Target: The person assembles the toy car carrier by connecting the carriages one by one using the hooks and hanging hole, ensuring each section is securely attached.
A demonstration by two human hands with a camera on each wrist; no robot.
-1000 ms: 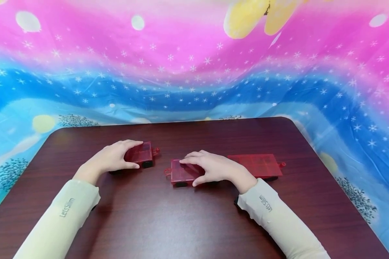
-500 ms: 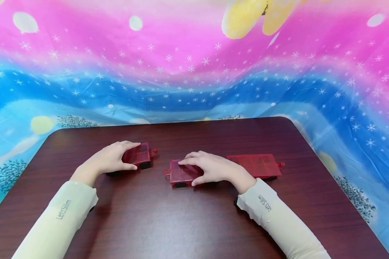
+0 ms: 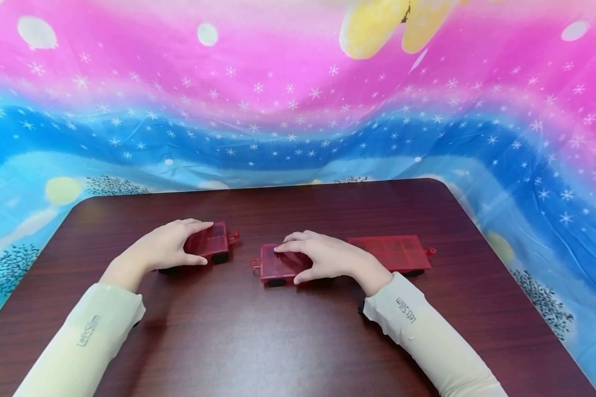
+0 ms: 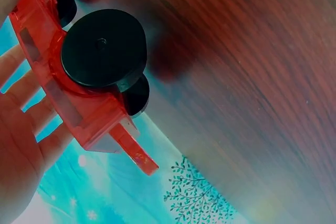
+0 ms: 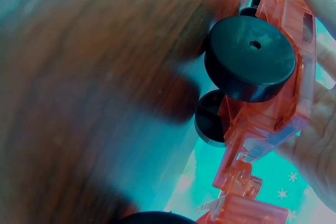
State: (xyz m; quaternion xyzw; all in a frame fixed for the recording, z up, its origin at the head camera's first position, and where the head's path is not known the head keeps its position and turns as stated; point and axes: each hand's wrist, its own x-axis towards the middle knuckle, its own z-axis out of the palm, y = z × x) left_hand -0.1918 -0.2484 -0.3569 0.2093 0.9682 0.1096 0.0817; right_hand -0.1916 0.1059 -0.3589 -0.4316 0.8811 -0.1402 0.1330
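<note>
My left hand [image 3: 165, 247] grips a translucent red toy train car [image 3: 213, 241] by its sides, with thumb on the near side and fingers across the top. Black wheels [image 4: 104, 48] and a red coupling tongue [image 4: 135, 153] show on it in the left wrist view. To the right, my right hand [image 3: 335, 256] holds a second red toy train car [image 3: 274, 260], whose loop points left. A gap separates these two cars. Behind my right wrist stands a longer red flat car [image 3: 394, 252]; the right wrist view shows a coupling [image 5: 242, 179] joining it to the second car.
All the cars stand on a dark brown wooden table [image 3: 278, 342] with rounded far corners. A pink and blue patterned cloth [image 3: 288, 99] hangs behind the table and along its sides.
My left hand and its train car have shifted slightly left and nearer to me, so the gap between the two cars is a little wider. The right hand and its cars have hardly moved.
</note>
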